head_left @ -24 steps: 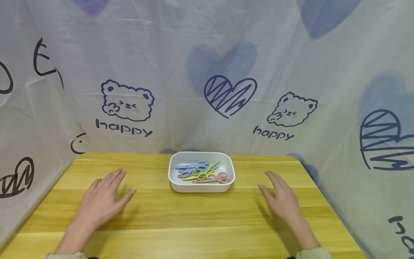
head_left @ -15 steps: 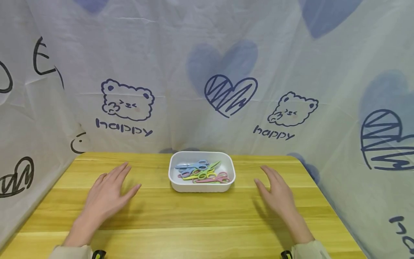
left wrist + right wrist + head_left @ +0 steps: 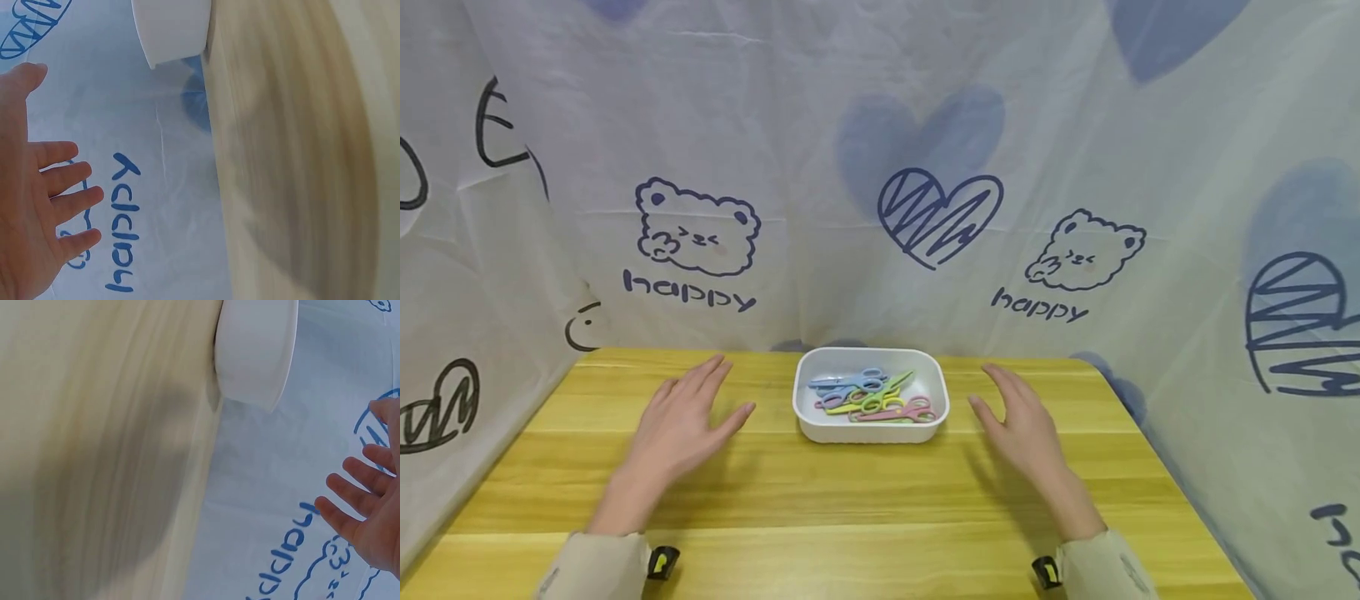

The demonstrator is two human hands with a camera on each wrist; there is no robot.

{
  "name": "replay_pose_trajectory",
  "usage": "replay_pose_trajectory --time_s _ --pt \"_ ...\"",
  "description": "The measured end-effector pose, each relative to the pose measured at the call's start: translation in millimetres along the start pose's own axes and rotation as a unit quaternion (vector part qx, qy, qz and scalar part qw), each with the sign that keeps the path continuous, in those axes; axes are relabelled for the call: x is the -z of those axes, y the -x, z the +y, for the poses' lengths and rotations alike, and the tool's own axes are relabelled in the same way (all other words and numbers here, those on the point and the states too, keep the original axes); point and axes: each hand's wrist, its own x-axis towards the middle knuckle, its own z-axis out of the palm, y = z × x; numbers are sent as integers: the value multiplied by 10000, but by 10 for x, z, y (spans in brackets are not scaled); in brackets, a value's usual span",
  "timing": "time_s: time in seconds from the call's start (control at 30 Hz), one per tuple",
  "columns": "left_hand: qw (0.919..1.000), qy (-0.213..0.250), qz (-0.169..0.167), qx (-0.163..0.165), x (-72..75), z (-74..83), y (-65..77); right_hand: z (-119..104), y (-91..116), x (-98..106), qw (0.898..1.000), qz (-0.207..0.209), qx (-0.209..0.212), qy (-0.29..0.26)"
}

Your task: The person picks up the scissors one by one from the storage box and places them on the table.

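Note:
A white tray [image 3: 872, 434] stands near the table's back edge, with several small scissors inside. Blue scissors [image 3: 848, 382], green scissors [image 3: 883, 395] and pink scissors [image 3: 898, 412] lie in a loose heap, with yellow ones partly hidden beneath. To the tray's left, my left hand [image 3: 681, 421] hovers above the table, fingers spread and thumb toward the tray. My right hand [image 3: 1018, 425] is likewise held on the other side, a little nearer the tray. Neither hand touches anything. Both wrist views show the tray's outer wall [image 3: 174, 31] and spread, bare fingers.
The wooden table [image 3: 850, 517] reaches back to a pale curtain [image 3: 820, 275] printed with hearts, bears and lettering. More of the cloth hangs along the left and right sides. Dark straps [image 3: 662, 562] with devices sit at the wrists.
Both hands have moved forward and inward, closer to the tray from either side. More of the sleeves and wrist devices has come into view. The tray and scissors stay in place.

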Motion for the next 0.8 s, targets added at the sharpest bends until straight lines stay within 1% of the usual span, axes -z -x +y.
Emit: replay_pose_trajectory --time_s 0.17,0.37,0.47,0.63,0.8 --pt "10000 60 -5 -23 -47 77 -126 -94 -91 -37 9998 2 143 -109" --pt "9997 131 156 -128 -124 146 -291 -172 -204 -126 9985 165 388 -354" --pt "9996 142 167 -168 -172 178 -365 -199 -260 -186 9973 195 470 -529" --pt "9994 257 113 -180 -260 233 -458 -244 -345 -295 9962 114 428 -744" --pt "9994 277 30 -198 -351 279 -525 -295 -410 -397 9959 -89 329 -835"
